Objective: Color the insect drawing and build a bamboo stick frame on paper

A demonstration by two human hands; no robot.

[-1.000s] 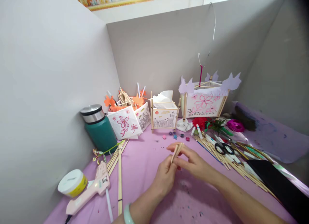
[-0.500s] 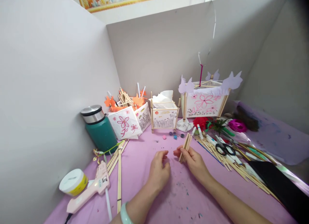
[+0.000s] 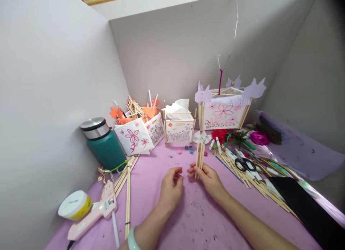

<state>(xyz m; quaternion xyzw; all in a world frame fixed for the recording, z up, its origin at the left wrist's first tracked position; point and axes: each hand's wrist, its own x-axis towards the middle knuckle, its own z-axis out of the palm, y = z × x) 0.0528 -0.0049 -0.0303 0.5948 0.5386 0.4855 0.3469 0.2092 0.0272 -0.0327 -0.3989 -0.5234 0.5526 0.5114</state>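
Observation:
A small bundle of short wooden sticks stands nearly upright in my right hand, held between the thumb and fingers. Just left of it, my left hand hovers over the purple tablecloth, fingers loosely curled and apart from the thumb, with nothing visible in them. A pale bangle circles my left wrist. Beyond my hands stands a small stick-framed box with drawn paper sides and white paper inside. Small paint dots, one of them pink, lie in front of it.
On the left are a pink glue gun, a round white tub, a green flask and long banded sticks. To the right lie loose sticks, black-handled scissors and a black phone-like slab. A paper lantern stands behind.
The view has turned slightly, so everything sits a little further left. In my right hand the stick bundle has gone from tilted to nearly upright. My left hand keeps its loose curl.

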